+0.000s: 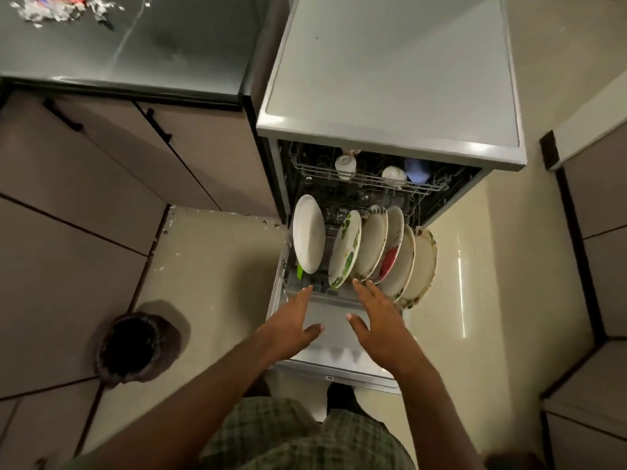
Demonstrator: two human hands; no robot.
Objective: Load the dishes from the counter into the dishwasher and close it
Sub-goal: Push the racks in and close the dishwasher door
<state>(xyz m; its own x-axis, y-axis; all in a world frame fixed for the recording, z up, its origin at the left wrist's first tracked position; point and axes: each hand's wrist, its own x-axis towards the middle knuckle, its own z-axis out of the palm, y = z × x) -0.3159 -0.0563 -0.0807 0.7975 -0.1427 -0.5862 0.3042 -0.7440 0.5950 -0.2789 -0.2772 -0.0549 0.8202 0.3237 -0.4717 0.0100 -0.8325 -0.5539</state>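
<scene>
The dishwasher (390,96) stands open with its door (339,361) folded down toward me. Its lower rack (307,290) is pulled out and holds several plates on edge, from a plain white plate (308,234) at the left to a green-patterned plate (346,254) and more floral ones to the right. The upper rack (373,179) carries white cups (345,164) and a blue item (416,171). My left hand (293,322) and my right hand (375,317) reach with straight fingers to the lower rack's front edge, holding nothing.
A dark counter (152,52) with crumpled foil scraps (51,10) lies at the upper left above brown cabinets (101,157). A dark lined bin (132,346) stands on the floor to the left. More cabinets (597,232) line the right side.
</scene>
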